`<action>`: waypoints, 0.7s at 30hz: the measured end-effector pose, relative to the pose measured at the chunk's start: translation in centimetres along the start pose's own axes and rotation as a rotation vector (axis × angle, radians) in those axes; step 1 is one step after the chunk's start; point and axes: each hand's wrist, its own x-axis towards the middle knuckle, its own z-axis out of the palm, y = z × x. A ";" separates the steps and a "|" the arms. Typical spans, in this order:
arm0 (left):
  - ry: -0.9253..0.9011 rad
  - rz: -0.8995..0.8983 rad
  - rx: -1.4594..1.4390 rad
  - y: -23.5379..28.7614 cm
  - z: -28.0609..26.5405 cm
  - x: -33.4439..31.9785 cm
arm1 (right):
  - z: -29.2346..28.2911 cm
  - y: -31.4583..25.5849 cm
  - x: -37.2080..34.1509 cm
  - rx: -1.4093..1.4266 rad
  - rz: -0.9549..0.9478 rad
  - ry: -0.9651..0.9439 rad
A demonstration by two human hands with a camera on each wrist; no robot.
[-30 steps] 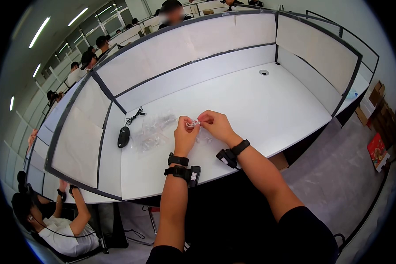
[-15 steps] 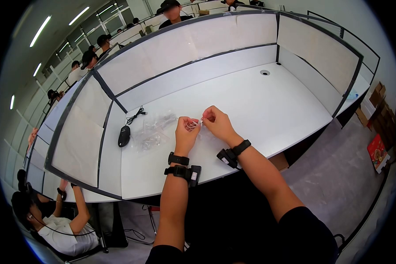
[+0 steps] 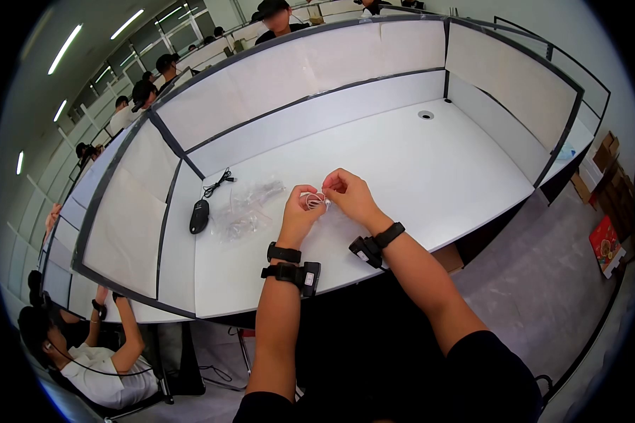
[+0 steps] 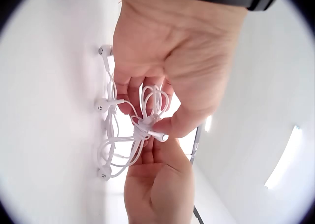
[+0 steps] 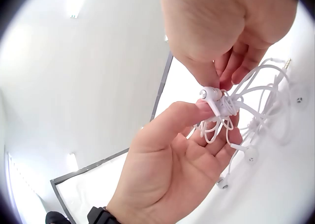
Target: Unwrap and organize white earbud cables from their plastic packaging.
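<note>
A pair of white earphones with a coiled cable [image 3: 316, 201] is between the two hands, just above the desk. My left hand [image 3: 300, 213] holds the looped bundle between thumb and fingers; the cord is wound several times around its middle [image 4: 141, 129]. At that wound part, my right hand [image 3: 351, 199] pinches with thumb and fingertips, partly hidden by the cable. One earbud [image 5: 210, 94] sticks out beside the thumbs. Below the hands, a second set of white earphones, with a metal plug [image 5: 288, 64] and an earbud [image 5: 299, 100], lies on the desk.
Clear plastic bags [image 3: 247, 211] lie left of the hands. Farther left is a black mouse [image 3: 199, 217] with its cable bundled. Partition panels [image 3: 303, 77] enclose the white desk [image 3: 402, 162] at the back and sides. Another person [image 3: 95, 359] sits at the lower left.
The right hand has drawn slightly up and right from the left hand. The left hand has shifted a little right, and the coiled loops show more clearly. The bags and mouse stay put.
</note>
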 end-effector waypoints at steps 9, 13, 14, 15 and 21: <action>0.122 0.059 -0.159 1.0 0.5 -0.2 | 0.2 -0.9 0.0 -0.084 -0.109 0.077; 0.157 0.173 -0.147 0.2 0.1 0.2 | -0.1 -1.6 -0.4 -0.287 -0.228 0.061; 0.186 0.189 -0.122 0.1 0.0 0.3 | -0.1 -1.4 -0.4 -0.292 -0.245 0.060; 0.214 0.206 -0.098 0.0 0.0 0.3 | -0.2 -1.2 -0.3 -0.297 -0.263 0.060; 0.293 0.199 -0.220 -0.3 -0.3 0.6 | -0.1 -0.9 -0.5 -0.287 -0.262 0.061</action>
